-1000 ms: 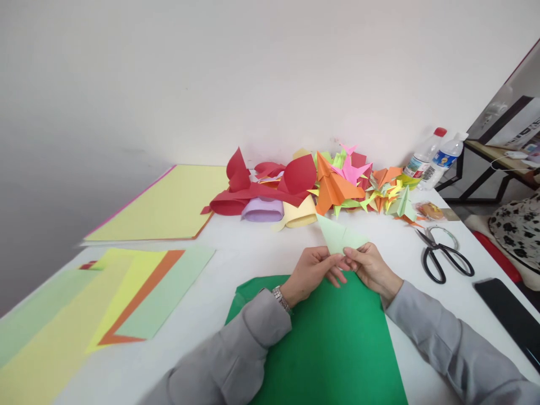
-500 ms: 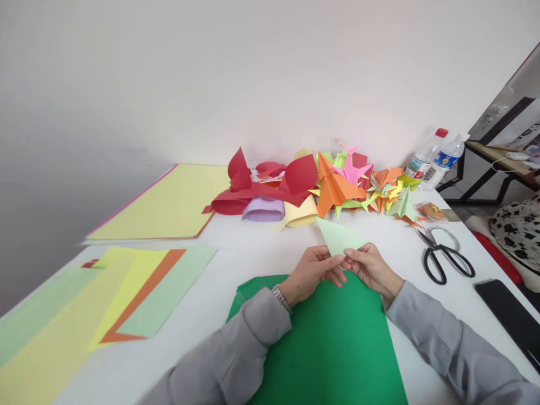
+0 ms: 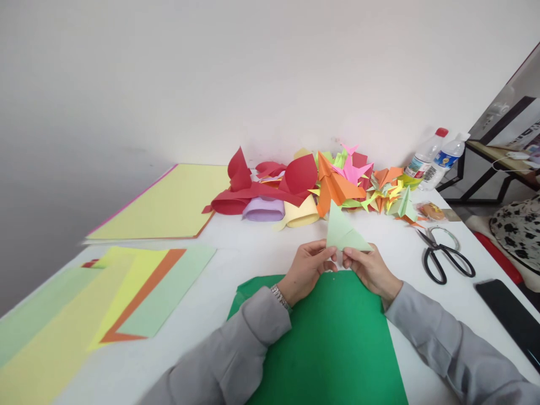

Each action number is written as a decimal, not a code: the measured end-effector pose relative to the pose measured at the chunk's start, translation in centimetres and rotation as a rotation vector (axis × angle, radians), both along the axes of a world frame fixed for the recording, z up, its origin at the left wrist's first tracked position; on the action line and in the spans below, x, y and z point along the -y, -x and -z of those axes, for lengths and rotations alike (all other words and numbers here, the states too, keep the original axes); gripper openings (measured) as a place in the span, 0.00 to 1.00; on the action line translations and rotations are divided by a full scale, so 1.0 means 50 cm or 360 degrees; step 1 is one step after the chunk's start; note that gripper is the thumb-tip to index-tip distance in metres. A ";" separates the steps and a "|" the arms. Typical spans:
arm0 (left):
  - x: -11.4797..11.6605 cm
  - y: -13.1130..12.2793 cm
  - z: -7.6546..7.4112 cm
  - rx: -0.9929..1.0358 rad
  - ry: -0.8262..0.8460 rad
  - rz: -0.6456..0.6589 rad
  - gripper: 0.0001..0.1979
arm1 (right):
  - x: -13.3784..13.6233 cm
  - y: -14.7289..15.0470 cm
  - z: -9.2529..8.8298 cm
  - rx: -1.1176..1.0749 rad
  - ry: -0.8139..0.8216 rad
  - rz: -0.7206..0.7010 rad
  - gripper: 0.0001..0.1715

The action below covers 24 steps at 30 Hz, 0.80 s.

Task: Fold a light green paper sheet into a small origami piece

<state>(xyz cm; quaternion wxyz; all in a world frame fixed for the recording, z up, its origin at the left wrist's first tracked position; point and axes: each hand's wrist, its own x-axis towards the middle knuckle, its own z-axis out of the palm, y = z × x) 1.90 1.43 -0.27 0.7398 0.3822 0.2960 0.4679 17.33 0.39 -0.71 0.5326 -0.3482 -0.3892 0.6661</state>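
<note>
A pale green folded paper triangle is held up above the far edge of a green sheet. My left hand pinches its lower left corner between thumb and fingers. Along the bottom edge, my right hand grips the paper with thumb on the near side and fingers curled beneath. A crease or overlapping layer crosses the triangle's face. Behind its tip stands an orange folded paper plane.
Red paper shapes and other folded pieces line the wall. Coloured sheets lie at left, below a yellow stack. Black-handled scissors, a black phone-like slab and two bottles are at right. A person's patterned clothing shows beyond.
The paper triangle has been turned so its point now rises upward rather than to the upper left. My hands have moved slightly apart along its lower edge.
</note>
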 end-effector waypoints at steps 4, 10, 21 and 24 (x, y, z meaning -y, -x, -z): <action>-0.001 0.000 0.010 -0.0081 -0.0045 0.0014 0.11 | 0.001 0.001 0.003 0.0027 -0.0033 0.0037 0.11; -0.003 0.001 0.018 -0.0179 -0.0102 0.0010 0.10 | 0.001 0.006 0.004 0.0167 -0.0043 0.0072 0.15; -0.002 0.001 0.007 -0.0202 -0.0088 -0.0006 0.10 | -0.004 0.001 0.009 0.0172 0.0077 0.0100 0.14; -0.002 0.001 0.007 -0.0184 -0.0066 -0.0009 0.12 | -0.005 0.001 0.004 0.0103 0.0109 0.0078 0.15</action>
